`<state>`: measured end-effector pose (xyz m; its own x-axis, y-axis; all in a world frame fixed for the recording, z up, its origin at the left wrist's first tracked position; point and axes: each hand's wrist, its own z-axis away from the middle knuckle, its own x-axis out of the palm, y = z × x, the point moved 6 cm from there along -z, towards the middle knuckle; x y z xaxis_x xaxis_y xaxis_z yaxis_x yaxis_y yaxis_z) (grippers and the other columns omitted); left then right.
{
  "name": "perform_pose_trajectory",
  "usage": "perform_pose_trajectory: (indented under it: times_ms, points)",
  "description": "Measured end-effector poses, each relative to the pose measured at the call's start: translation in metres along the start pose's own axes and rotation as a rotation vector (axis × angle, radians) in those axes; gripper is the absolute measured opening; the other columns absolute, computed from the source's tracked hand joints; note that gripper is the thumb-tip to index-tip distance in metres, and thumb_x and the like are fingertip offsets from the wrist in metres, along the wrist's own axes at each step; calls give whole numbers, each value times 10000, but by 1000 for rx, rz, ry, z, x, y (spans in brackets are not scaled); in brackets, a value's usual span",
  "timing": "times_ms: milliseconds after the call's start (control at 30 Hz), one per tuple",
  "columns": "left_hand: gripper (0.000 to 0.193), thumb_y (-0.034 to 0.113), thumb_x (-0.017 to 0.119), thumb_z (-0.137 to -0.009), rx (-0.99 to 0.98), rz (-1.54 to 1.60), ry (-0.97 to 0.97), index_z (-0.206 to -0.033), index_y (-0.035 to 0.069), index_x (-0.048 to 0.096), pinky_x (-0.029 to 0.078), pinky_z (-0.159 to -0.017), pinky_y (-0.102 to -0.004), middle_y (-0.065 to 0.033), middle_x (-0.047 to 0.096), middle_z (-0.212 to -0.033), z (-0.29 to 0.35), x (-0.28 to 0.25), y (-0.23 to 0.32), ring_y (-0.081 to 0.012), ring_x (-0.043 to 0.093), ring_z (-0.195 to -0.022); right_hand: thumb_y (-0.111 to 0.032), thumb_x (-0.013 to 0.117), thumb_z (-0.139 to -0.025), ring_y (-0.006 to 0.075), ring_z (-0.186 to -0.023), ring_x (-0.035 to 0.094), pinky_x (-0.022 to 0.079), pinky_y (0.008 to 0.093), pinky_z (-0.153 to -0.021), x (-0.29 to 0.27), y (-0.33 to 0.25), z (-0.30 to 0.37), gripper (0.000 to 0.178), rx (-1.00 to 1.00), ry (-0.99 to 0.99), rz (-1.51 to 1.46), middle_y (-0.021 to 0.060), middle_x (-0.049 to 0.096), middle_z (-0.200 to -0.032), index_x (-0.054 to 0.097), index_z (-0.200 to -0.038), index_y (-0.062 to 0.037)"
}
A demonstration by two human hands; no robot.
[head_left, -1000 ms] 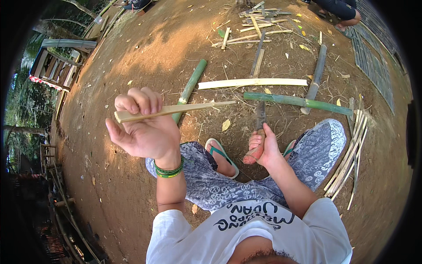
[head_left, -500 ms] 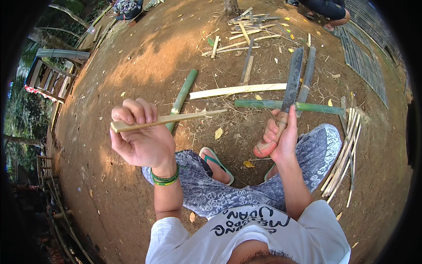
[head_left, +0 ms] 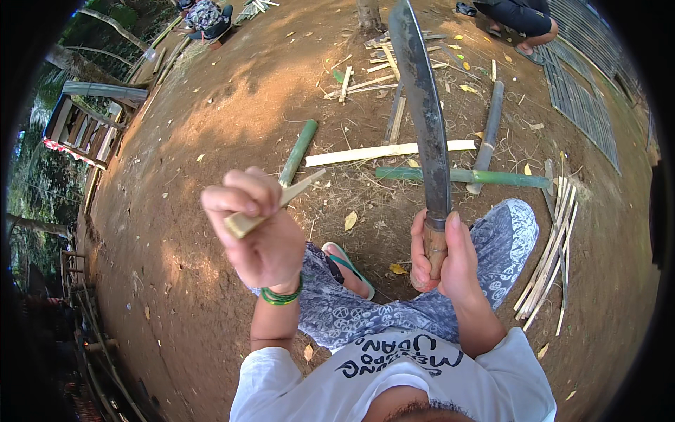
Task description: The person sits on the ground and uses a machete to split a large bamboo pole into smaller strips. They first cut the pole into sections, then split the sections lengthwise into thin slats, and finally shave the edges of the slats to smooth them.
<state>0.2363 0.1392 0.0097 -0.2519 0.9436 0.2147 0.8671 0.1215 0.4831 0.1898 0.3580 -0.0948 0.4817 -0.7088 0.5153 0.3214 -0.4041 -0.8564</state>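
Note:
My left hand [head_left: 256, 228], with green bands at the wrist, is closed on a pale bamboo strip [head_left: 302, 186]; the strip's thick end points toward me and its narrow end away. In my right hand [head_left: 450, 257] is a machete [head_left: 424, 119], gripped by its wooden handle, the long dark blade upright and pointing away from me. Blade and strip are apart. Beyond my hands lie a split pale bamboo slat [head_left: 351, 154] and a green bamboo pole [head_left: 499, 178], which the blade partly covers. A shorter green bamboo piece [head_left: 301, 151] lies behind my left hand.
Thin bamboo strips [head_left: 552, 257] lie bundled at my right, near my knee. Farther off are a scattered heap of cut bamboo [head_left: 383, 77], a tree trunk [head_left: 368, 15] and a slatted bamboo mat [head_left: 580, 112]. Two people sit or crouch at the far edge.
The machete has risen closer to me, its blade now more upright and shifted left. My left hand has moved slightly right and down, turning the strip so its far end points farther away.

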Motion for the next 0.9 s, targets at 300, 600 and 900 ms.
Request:
perform_pose_trajectory:
  times_ms: [300, 600, 900]
  points:
    - [367, 426, 526, -965, -179, -7, -1, -906, 77, 429, 294, -667, -309, -48, 407, -805, 34, 26, -12, -150, 358, -715, -490, 465, -1032, 51, -441, 415, 335, 222, -438, 45, -33, 29, 494, 47, -314, 171, 17, 503, -561, 544, -1012, -3]
    - [397, 452, 610, -914, -322, 5, 40, -898, 92, 443, 279, -675, -324, -45, 401, -833, 64, 42, -4, -162, 347, -739, -375, 511, -1035, 40, -452, 445, 357, 230, -451, 59, -44, 50, 368, 139, -460, 257, -29, 467, -521, 562, -989, -13]
    - [371, 418, 605, -920, -267, -8, 27, -901, 80, 454, 277, -665, -330, -48, 412, -814, 72, 51, -4, -164, 358, -728, -370, 534, -1027, 63, -435, 443, 357, 254, -443, 52, -37, 60, 373, 125, -415, 313, -17, 462, -504, 577, -967, -4]
